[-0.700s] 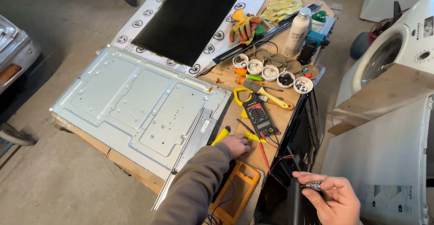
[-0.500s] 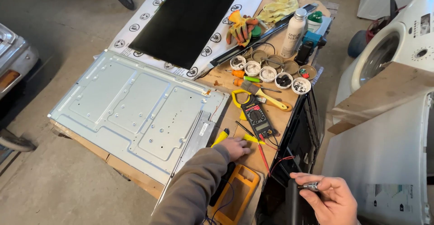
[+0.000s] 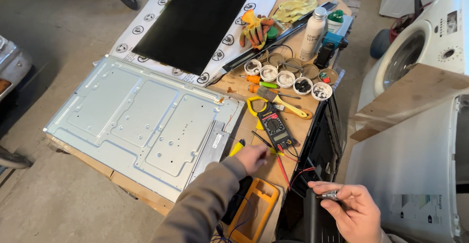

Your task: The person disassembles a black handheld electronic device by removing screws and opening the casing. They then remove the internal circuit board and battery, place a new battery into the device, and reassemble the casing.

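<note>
Closest in, the right hand (image 3: pixel 354 209) sits low at the bottom right, palm turned up and fingers curled, thumb and forefinger pinched on a small silvery metal part (image 3: pixel 330 194). That little piece lies with its long axis roughly left to right, its end pointing left toward the black plastic frame (image 3: pixel 322 150) standing on edge beside the bench.

Just beyond, the left hand (image 3: pixel 253 156) reaches forward out of a grey-brown sleeve (image 3: pixel 205 204), knuckles up, fingers bent down onto the wooden bench top (image 3: pixel 293 126). It is closed around a yellow-tipped probe (image 3: pixel 238 147); the yellow end pokes out to the left, and the probe's long axis runs up-left to down-right. Under the wrist lies an orange rubber holster (image 3: pixel 254 213), empty frame upward.

Right beside the fingertips is the black clamp meter (image 3: pixel 274 126) with its yellow jaw, body running from upper left to lower right, red lead (image 3: pixel 282 167) trailing toward the person.

Farther out: a paintbrush (image 3: pixel 278 100) with a yellow handle, a cluster of small round tubs (image 3: pixel 286 77) holding screws, a white spray can (image 3: pixel 312 34) upright, orange work gloves (image 3: pixel 254 28), a yellow cloth (image 3: pixel 295 3). To the left, the big grey metal back panel (image 3: pixel 141 121) lies flat, and past it the dark screen sheet (image 3: pixel 195 21) on white packing foam.

Against the earlier frames, both hands hold almost the same spots; the left hand has edged slightly rightward toward the meter, and the right is still pinching its part.
</note>
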